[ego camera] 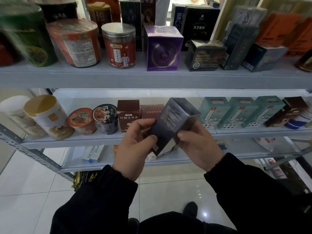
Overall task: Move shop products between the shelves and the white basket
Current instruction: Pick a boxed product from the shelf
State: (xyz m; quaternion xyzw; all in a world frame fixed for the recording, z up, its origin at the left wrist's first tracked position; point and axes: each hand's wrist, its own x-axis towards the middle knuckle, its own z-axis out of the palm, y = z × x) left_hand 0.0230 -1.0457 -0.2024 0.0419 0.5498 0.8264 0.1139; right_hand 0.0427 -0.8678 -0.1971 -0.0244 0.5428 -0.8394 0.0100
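- Both hands hold one dark box (173,122) in front of the middle shelf (108,141), tilted with its top end leaning away to the right.
- The left hand (133,149) grips the box's lower left side, its fingers (145,123) curled over the printed face and the thumb pressed near the bottom edge.
- The right hand (199,147) clasps the lower right side, its fingers wrapped round the edge.
- Just behind the box on the middle shelf stand two brown boxes (128,118), with two noodle cups (94,120) to their left and a row of teal boxes (236,112) to the right.
- The top shelf (152,78) carries a red-labelled jar (119,45), a purple box (163,48) and a black box (204,55).
- Black sleeves (104,196) cover both arms above a white tiled floor (33,191).
- The white basket is not in view.
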